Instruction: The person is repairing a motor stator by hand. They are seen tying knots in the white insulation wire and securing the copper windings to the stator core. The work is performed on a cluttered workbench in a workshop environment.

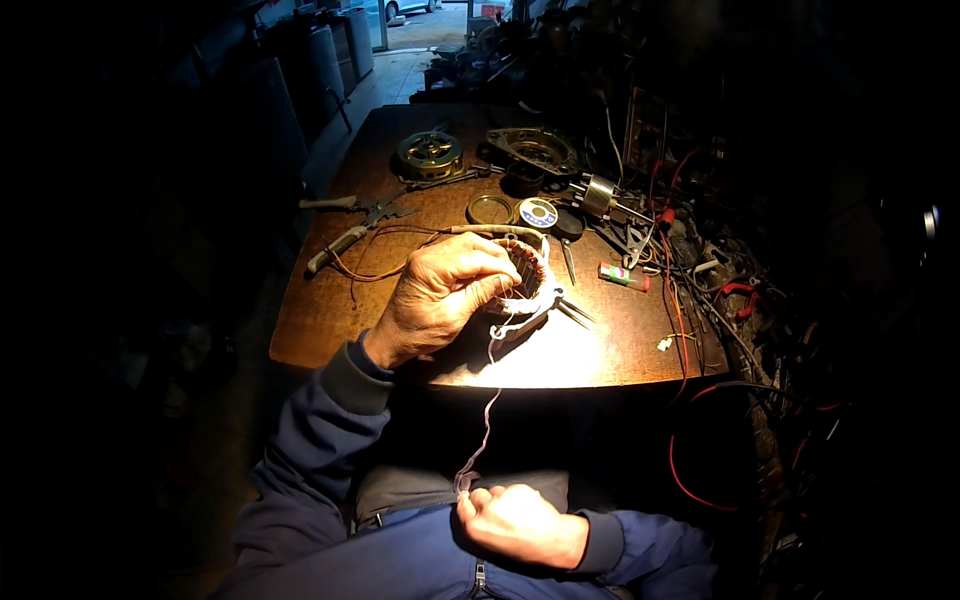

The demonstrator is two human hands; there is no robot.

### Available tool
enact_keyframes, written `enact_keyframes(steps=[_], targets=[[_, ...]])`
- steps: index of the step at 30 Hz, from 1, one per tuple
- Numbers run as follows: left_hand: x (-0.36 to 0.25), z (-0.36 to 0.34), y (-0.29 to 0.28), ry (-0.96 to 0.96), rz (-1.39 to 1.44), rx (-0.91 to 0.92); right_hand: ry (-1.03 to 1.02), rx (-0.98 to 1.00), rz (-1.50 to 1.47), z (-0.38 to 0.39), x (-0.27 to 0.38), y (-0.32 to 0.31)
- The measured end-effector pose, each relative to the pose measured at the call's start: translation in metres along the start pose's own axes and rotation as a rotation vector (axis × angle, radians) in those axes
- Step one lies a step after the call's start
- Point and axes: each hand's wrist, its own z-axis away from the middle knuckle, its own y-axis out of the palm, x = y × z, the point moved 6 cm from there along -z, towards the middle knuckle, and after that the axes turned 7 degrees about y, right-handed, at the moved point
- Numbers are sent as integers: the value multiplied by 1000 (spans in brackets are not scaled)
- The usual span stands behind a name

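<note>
Just one head-worn fisheye here, looking down and forward over the wooden table [312,328] from pretty close; sides look too dark to really tell.

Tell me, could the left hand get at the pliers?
Probably yes: the pliers lie forward-left of the left hand, with only brown wires between, though that hand pinches at the ring.

Left fingers [490,264] pinch high, right fingers [484,503] curl low.
</note>
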Motion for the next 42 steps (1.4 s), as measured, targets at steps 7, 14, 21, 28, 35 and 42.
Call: enact_keyframes(steps=[7,14,21,28,35,42], targets=[[-2,2,0,-35,53,-21,-18,-218,68,19,14,43],[-3,0,2,29,-3,-18,-80,-612,-58,37,-10,-72],[0,6,-1,-32,5,-45,162,-977,20,-10,-136,-149],[4,8,-1,-57,77,-23,28,-1040,-61,-36,-155,-129],[5,10,-2,-107,120,16,-5,-1026,71,-41,-153,-130],[-1,15,-3,-122,122,-51,-32,-1008,84,-43,-153,-134]])
